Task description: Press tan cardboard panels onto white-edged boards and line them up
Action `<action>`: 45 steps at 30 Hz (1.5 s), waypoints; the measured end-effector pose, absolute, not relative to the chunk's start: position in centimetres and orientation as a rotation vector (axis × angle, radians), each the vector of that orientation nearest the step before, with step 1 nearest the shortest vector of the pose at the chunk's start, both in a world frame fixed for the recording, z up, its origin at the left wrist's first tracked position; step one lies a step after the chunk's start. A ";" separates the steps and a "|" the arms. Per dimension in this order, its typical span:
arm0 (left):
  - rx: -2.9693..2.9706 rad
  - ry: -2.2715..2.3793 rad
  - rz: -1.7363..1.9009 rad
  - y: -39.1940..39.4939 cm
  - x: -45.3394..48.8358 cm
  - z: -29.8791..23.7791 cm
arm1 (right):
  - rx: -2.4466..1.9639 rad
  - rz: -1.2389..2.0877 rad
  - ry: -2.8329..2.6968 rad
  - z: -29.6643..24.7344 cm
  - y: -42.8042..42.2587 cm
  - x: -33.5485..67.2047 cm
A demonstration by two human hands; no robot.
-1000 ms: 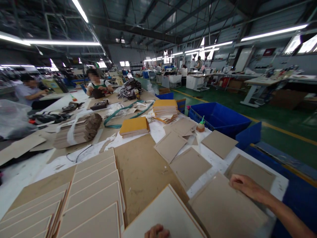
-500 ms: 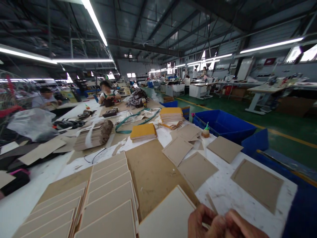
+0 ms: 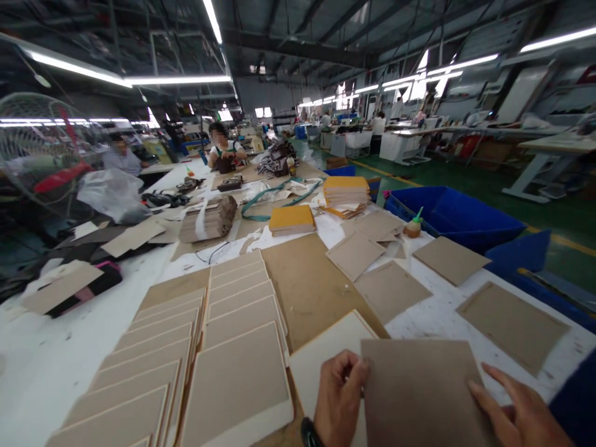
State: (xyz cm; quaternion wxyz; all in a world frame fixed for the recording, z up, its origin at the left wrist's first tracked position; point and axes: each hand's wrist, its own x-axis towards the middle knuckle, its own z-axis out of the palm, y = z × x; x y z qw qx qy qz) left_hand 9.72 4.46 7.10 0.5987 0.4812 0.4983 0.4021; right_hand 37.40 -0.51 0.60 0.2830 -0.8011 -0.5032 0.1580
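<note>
My left hand (image 3: 339, 397) and my right hand (image 3: 516, 410) hold a brown cardboard sheet (image 3: 419, 391) by its opposite side edges, low in the view. Beneath it and to the left lies a cream board with an orange edge (image 3: 326, 360). My left hand is nearest that board, with a dark wristband (image 3: 308, 433) at its wrist. Overlapping rows of similar boards (image 3: 237, 379) lie to the left on the white-topped worktable (image 3: 93, 323). Several loose cardboard sheets (image 3: 391, 288) lie ahead.
A large brown board (image 3: 307, 282) lies on the table, with yellow-topped stacks (image 3: 342, 195) and a glue bottle (image 3: 412, 228) beyond. A blue bin (image 3: 451, 223) stands past the right edge. Two seated co-workers (image 3: 223, 146) work farther along, near a fan (image 3: 41, 146).
My hands have moved apart from their close position at lower right and now hold the cardboard sheet between them. The whole view has shifted, with the table appearing farther left.
</note>
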 end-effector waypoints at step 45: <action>1.004 2.082 0.897 2.3 2.1 -2.6 | -1.941 0.886 -1.915 -4.5 10.1 29.3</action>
